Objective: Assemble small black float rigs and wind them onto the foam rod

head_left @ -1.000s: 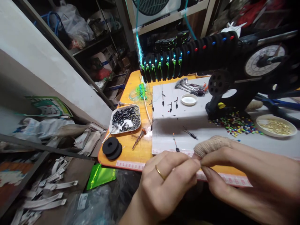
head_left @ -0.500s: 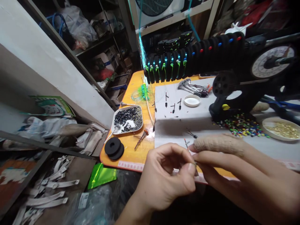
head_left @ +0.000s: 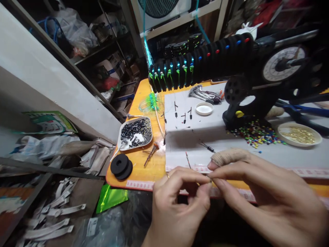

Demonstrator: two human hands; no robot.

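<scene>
My left hand [head_left: 180,202] is closed in a pinch near the front edge of the table. A thin dark stem with an orange tip [head_left: 188,159] sticks up from behind its fingers, its lower end hidden. My right hand [head_left: 257,188], a beige wrap round one finger, pinches at the left fingertips; a tiny dark piece barely shows there, too small to name. Just beyond the right hand lies a black cylinder with thin wire-like legs [head_left: 210,149]. Several small black pieces with forked stems [head_left: 176,114] lie farther back on the white sheet [head_left: 177,151].
A white tray [head_left: 118,140] of black tubes stands left, behind black foam spools [head_left: 119,166]. A black machine [head_left: 235,92] carrying a row of spools overhangs the sheet. Coloured beads [head_left: 257,133] lie beneath it, beside a dish of gold pieces [head_left: 318,140]. A small white dish [head_left: 204,109] sits farther back.
The orange-tipped stem has shifted left and now shows behind my left fingers instead of between both hands. Both hands stay fingertip to fingertip. The whole view has shifted slightly.
</scene>
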